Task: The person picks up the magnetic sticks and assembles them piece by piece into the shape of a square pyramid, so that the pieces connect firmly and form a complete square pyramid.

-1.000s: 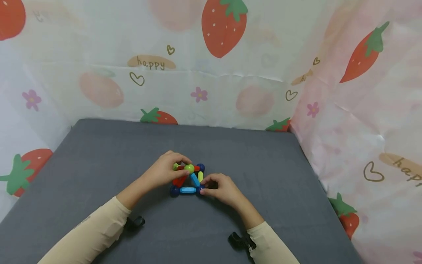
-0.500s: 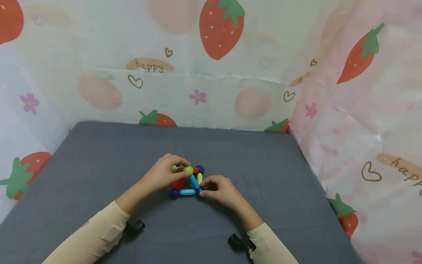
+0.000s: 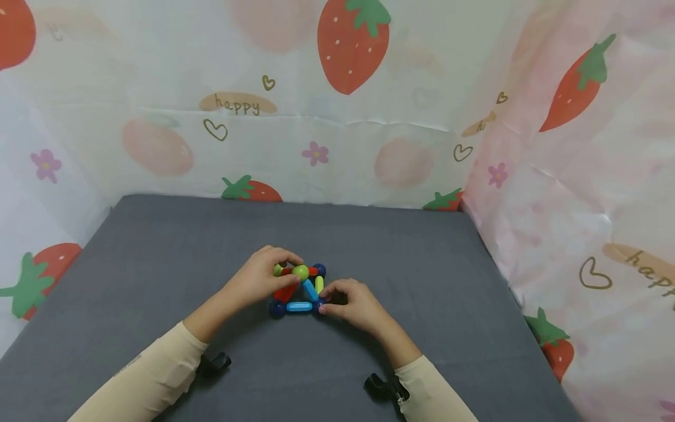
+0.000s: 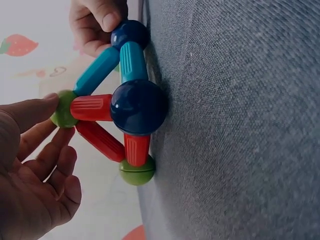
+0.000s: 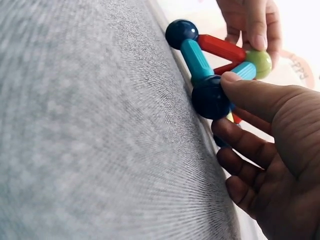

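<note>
A pyramid of magnetic balls and rods stands on the grey cloth. My left hand (image 3: 261, 272) pinches the light green ball (image 4: 64, 109) at its peak between thumb and fingertips. At the near right corner, my right hand (image 3: 358, 305) pinches a dark blue ball (image 5: 211, 97) with thumb and fingers. A light blue rod (image 3: 299, 306) links that ball to another dark blue ball (image 4: 139, 107) at the near left. Red rods (image 4: 91, 107), a second blue rod (image 4: 96, 71) and a yellow-green rod (image 3: 319, 284) form other edges. A second green ball (image 4: 137, 172) and a third dark blue ball (image 3: 319, 270) sit at the far corners.
Grey cloth (image 3: 422, 264) covers the table around the pyramid. Behind and beside it hang white and pink sheets (image 3: 327, 176) printed with strawberries. Black wrist straps or mounts (image 3: 215, 363) show below both forearms.
The head view has shifted slightly. Both hands keep their hold on the same balls, and the pyramid looks unchanged.
</note>
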The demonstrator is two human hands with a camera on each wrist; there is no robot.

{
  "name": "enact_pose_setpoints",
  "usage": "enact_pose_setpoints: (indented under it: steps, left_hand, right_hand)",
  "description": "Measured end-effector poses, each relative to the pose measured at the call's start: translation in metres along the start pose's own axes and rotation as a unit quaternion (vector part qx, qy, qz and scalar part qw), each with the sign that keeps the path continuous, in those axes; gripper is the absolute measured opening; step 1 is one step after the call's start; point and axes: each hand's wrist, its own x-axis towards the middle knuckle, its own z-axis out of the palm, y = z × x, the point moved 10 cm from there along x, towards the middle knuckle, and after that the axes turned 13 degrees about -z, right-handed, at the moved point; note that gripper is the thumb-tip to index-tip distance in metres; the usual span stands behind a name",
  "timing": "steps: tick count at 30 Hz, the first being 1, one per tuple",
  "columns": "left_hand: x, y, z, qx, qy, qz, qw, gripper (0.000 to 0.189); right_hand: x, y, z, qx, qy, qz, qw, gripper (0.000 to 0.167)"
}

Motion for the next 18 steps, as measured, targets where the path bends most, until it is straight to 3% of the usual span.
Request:
enact_pose_setpoints:
  steps: [8, 14, 18]
  left_hand:
    - [-0.002, -0.004, -0.007, 0.01, 0.002, -0.006, 0.9999, 0.022]
    - [-0.003, -0.008, -0.007, 0.02, -0.019, -0.005, 0.9996, 0.023]
    - [-0.01, -0.017, -0.012, 0.041, -0.014, -0.006, 0.999, 0.022]
  right_hand:
    - [0.005, -0.005, -0.002, -0.056, -0.019, -0.013, 0.9982, 0.019]
    - [0.005, -0.014, -0.016, -0.098, -0.009, -0.022, 0.9949, 0.017]
    - [0.006, -0.022, -0.023, -0.13, -0.006, -0.041, 0.9907, 0.018]
